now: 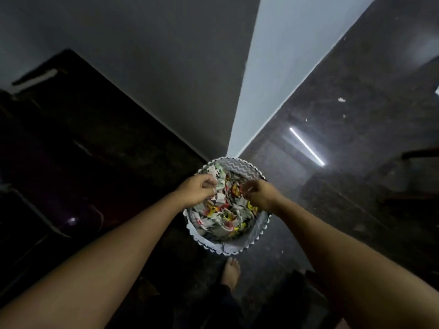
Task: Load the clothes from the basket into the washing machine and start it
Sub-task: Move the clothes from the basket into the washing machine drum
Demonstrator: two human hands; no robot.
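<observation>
While a bare foot [231, 271] stands on the dark polished floor [356, 162] at the near edge of the scene, two bare forearms reach forward and down from either side. Just beyond the toes sits a round fabric basket [234, 248] with a scalloped white rim and a zigzag lining, nearly full of crumpled clothes [225, 210] printed in white, black, red and yellow. The left hand [198, 189] hovers over the basket's left rim, fingers curled in and pinching a fold of the printed cloth. The right hand [257, 194] is over the right side, fingers bent close together at the cloth; whether it truly grips any I cannot tell. Beyond the basket a pale wall corner [261, 79] rises, and a strip light reflection [306, 146] gleams on the floor to the right
</observation>
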